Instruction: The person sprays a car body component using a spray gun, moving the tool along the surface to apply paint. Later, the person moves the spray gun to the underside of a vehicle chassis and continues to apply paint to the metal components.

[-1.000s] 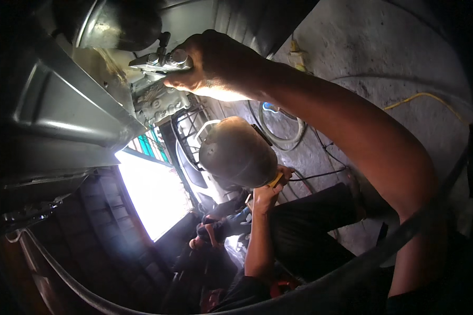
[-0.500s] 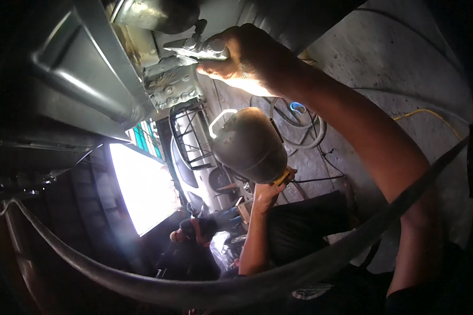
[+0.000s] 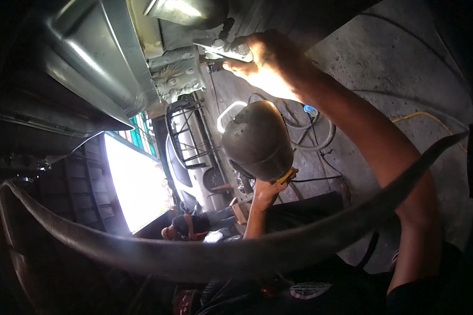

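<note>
My right hand [image 3: 273, 60] reaches up at the top, brightly lit along its lower side. Its fingers close round a pale metal piece [image 3: 225, 51] with round, bolt-like heads and a pointed end. Just left of that piece is a grey sheet-metal bracket [image 3: 178, 74] with dimples; I cannot tell whether they touch. Lower down, my left hand [image 3: 267, 193] grips the yellow handle [image 3: 285, 177] of a rounded, dark grey shell [image 3: 258, 142], possibly a hand-held welding mask. A glowing white outline shows along the shell's upper left edge.
Large grey metal panels [image 3: 89, 58] fill the upper left. A dark strap [image 3: 210, 257] sags across the foreground. Hoses [image 3: 328, 137] and a yellow cable [image 3: 420, 114] lie on the concrete. Farther off are a light-coloured vehicle [image 3: 192, 184] and another person [image 3: 192, 224].
The view has shifted. My right hand and the metal piece sit farther right in the picture, slightly away from the bracket. The shell is slightly farther right, and the strap hangs higher.
</note>
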Motion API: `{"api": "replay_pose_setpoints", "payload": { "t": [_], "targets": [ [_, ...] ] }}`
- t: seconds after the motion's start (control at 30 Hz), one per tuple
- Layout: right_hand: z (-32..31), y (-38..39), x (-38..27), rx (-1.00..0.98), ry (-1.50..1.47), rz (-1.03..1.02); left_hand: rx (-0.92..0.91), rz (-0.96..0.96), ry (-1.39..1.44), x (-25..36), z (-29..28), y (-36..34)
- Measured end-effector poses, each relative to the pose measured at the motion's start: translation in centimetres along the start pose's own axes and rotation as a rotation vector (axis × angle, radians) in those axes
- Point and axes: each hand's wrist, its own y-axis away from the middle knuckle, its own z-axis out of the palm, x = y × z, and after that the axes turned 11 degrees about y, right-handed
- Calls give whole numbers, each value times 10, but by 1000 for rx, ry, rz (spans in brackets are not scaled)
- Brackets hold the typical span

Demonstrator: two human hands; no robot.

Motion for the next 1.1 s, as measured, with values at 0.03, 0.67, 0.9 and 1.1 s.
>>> {"api": "replay_pose_setpoints", "payload": {
  "t": [0.03,0.67,0.9,1.1],
  "targets": [
    [2,1,4,-24,-57,26,-1,-1,-38,-5,-2,-2],
    [-12,22,31,247,30,-371,-69,-82,35,-12,-6,-9],
    [-23,22,23,171,-61,-429,-63,-183,31,-33,-43,-17],
    [-41,19,5,-82,-11,-192,-68,-168,-1,-22,-29,-15]
  ]
}}
